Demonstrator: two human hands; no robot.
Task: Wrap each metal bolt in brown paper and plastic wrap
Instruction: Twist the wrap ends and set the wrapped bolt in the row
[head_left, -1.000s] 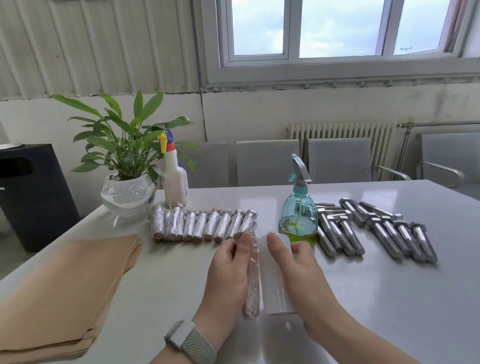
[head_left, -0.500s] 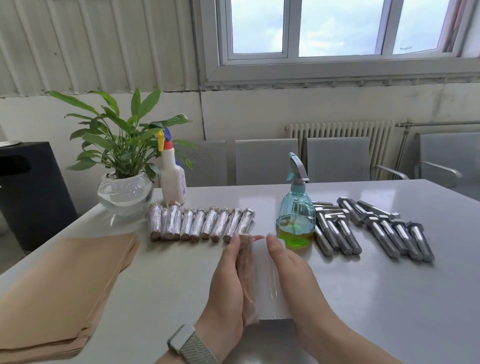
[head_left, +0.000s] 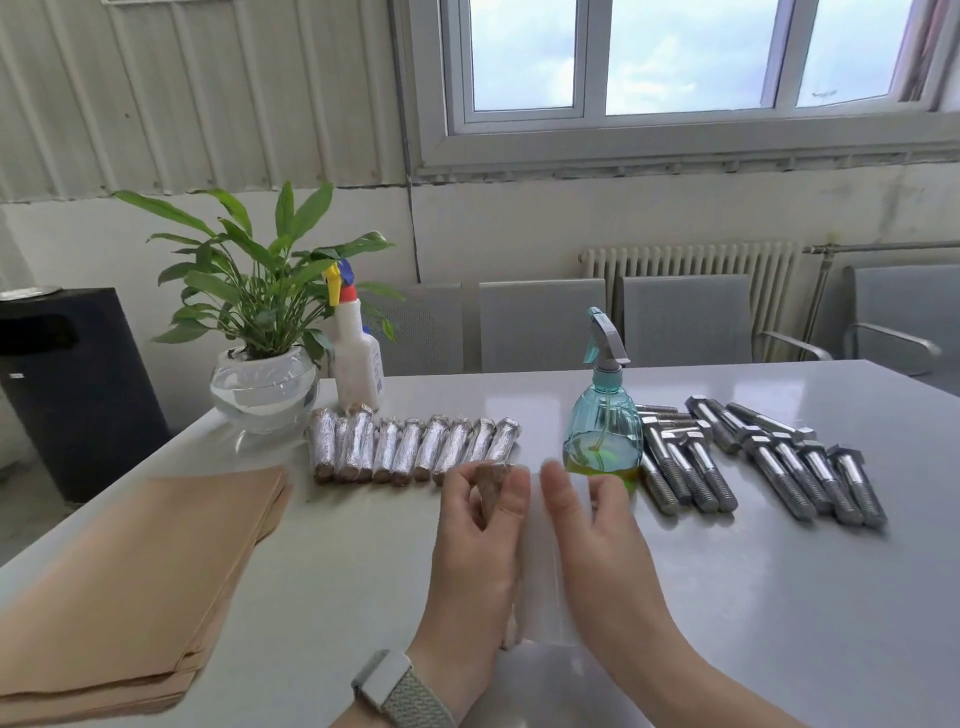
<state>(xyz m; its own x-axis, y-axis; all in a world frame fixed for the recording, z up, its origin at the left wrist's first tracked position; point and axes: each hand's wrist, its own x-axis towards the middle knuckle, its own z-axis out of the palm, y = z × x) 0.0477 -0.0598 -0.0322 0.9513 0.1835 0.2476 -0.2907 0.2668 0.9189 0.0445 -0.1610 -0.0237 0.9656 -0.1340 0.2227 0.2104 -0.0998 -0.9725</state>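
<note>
My left hand (head_left: 480, 551) grips a bolt wrapped in brown paper (head_left: 491, 488), lying lengthwise under its palm at the table's near middle. A clear sheet of plastic wrap (head_left: 540, 597) lies flat on the table between my hands. My right hand (head_left: 592, 540) rests on that sheet with fingers relaxed and slightly spread. Beyond my left hand lies a row of several wrapped bolts (head_left: 415, 447). Several bare metal bolts (head_left: 753, 462) lie at the right. A stack of brown paper sheets (head_left: 130, 587) sits at the near left.
A teal spray bottle (head_left: 602, 431) with green liquid stands just beyond my right hand. A white spray bottle (head_left: 358, 358) and a potted plant in a glass bowl (head_left: 265, 384) stand at the back left. Grey chairs (head_left: 540, 322) line the table's far edge.
My left hand has rolled the paper-wrapped bolt leftward over the plastic sheet and now curls around its far end. My right hand has stayed flat on the sheet.
</note>
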